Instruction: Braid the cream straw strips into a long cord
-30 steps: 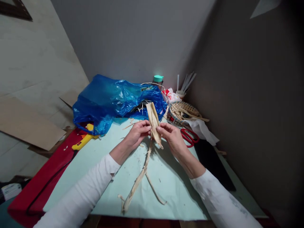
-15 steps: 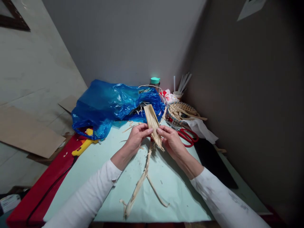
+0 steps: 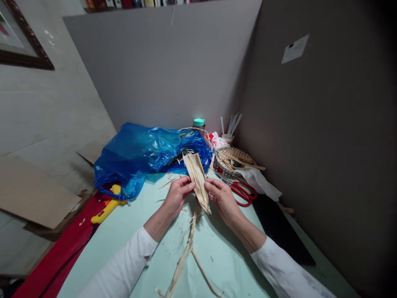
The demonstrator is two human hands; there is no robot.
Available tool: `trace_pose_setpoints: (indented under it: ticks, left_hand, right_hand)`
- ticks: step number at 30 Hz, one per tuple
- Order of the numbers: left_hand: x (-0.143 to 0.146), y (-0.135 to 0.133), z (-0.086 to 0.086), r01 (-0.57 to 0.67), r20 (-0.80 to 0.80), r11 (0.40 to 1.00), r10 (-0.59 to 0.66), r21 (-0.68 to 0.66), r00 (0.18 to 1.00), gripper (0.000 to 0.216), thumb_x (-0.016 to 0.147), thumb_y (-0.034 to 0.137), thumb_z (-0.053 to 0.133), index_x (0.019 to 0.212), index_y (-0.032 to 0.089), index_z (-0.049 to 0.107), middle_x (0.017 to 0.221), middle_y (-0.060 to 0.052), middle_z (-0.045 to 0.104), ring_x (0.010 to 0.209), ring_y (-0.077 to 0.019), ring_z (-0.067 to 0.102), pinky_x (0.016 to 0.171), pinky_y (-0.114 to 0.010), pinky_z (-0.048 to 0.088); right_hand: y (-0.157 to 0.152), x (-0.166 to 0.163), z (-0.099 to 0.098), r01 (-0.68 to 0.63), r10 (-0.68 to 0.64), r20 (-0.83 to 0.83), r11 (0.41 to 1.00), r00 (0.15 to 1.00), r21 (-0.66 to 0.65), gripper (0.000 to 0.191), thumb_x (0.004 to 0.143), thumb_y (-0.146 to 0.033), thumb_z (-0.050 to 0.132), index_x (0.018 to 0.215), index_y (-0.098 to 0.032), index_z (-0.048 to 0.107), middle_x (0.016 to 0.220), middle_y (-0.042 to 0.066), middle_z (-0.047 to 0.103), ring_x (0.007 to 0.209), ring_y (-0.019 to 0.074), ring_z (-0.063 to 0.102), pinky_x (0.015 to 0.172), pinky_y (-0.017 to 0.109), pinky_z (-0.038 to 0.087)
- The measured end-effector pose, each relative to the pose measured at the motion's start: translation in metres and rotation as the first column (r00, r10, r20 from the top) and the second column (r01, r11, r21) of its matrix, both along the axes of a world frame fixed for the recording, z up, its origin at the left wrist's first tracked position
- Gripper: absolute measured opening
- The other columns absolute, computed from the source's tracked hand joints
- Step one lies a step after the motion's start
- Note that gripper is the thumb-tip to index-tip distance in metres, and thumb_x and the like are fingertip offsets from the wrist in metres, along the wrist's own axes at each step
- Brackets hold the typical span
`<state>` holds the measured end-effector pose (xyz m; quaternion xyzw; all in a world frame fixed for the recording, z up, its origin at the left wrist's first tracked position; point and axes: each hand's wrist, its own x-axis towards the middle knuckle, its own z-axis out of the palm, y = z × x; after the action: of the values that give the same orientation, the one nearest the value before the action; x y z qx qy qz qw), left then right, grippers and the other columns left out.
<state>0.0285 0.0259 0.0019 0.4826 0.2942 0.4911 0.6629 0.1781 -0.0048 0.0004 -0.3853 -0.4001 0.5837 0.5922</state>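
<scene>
A dry tan corn husk [image 3: 196, 177] stands tilted above the pale green table sheet [image 3: 130, 231]. My left hand [image 3: 177, 195] pinches its left edge and my right hand [image 3: 221, 197] pinches its right edge, fingers closed on it. Below the husk a braided strand of husk [image 3: 185, 256] trails toward me across the sheet, with a loose strip branching off to the right.
A crumpled blue plastic bag [image 3: 145, 153] lies behind my hands. A yellow glue gun [image 3: 107, 209] rests at the left on a red mat [image 3: 56, 265]. Red scissors [image 3: 243, 192], a woven basket [image 3: 237, 159] with husk strips, a teal-capped bottle [image 3: 199, 124] and a cup of sticks [image 3: 228, 132] crowd the back right corner.
The view has tilted upward, so everything sits lower in the picture. My hands keep their pinch on the husk and have drawn slightly closer together.
</scene>
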Motion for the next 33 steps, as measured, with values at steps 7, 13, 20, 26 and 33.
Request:
trace_pose_setpoints:
  ticks: [7, 13, 20, 26, 33]
  left_hand:
    - [0.005, -0.002, 0.000, -0.078, 0.044, 0.997, 0.076, 0.026, 0.996, 0.043, 0.069, 0.024, 0.077, 0.109, 0.018, 0.065, 0.089, -0.004, 0.070, 0.084, -0.0178, 0.066, 0.084, -0.030, 0.048]
    - [0.011, -0.009, -0.007, -0.205, -0.151, 0.967, 0.228, 0.153, 0.962, 0.041, 0.080, 0.025, 0.064, 0.120, 0.021, 0.054, 0.082, 0.001, 0.066, 0.075, -0.0156, 0.065, 0.072, -0.026, 0.047]
    - [0.010, -0.011, -0.003, -0.331, -0.214, 0.932, 0.357, 0.147, 0.909, 0.015, 0.081, 0.027, 0.059, 0.092, 0.021, 0.052, 0.076, 0.001, 0.067, 0.066, -0.0146, 0.064, 0.066, -0.026, 0.049]
    - [0.006, -0.006, 0.001, -0.382, -0.104, 0.924, 0.382, 0.017, 0.918, 0.022, 0.072, 0.031, 0.066, 0.086, 0.020, 0.052, 0.064, 0.005, 0.058, 0.046, -0.0071, 0.050, 0.044, -0.018, 0.037]
    - [0.013, -0.022, 0.012, -0.307, -0.224, 0.943, 0.329, 0.128, 0.917, 0.025, 0.081, 0.044, 0.062, 0.081, 0.020, 0.053, 0.050, 0.011, 0.031, 0.038, -0.0047, 0.025, 0.037, -0.017, 0.020]
  right_hand:
    - [-0.001, -0.002, 0.001, -0.033, 0.029, 0.061, 0.998, 0.998, 0.054, 0.023, 0.075, -0.039, 0.067, 0.073, -0.018, 0.057, 0.068, -0.002, 0.051, 0.060, 0.0110, 0.047, 0.056, 0.023, 0.039]
    - [-0.005, -0.008, -0.002, -0.013, -0.113, 0.492, 0.969, 0.864, 0.246, 0.019, 0.082, -0.037, 0.059, 0.076, -0.021, 0.051, 0.070, -0.002, 0.053, 0.064, 0.0140, 0.049, 0.053, 0.023, 0.038]
    - [-0.008, -0.005, -0.001, 0.059, -0.231, 0.623, 0.957, 0.747, 0.284, 0.009, 0.083, -0.025, 0.048, 0.076, -0.021, 0.051, 0.075, -0.001, 0.058, 0.070, 0.0158, 0.053, 0.062, 0.026, 0.039]
    - [-0.003, 0.015, 0.013, 0.192, -0.372, 0.697, 0.926, 0.613, 0.326, 0.013, 0.080, -0.017, 0.042, 0.091, -0.023, 0.045, 0.066, -0.003, 0.054, 0.057, 0.0167, 0.051, 0.056, 0.027, 0.035]
    - [-0.002, 0.111, 0.044, 0.443, -0.433, 0.861, 0.739, -0.265, 0.508, 0.025, 0.088, -0.020, 0.038, 0.100, -0.011, 0.058, 0.092, 0.020, 0.063, 0.079, 0.0290, 0.058, 0.066, 0.036, 0.038]
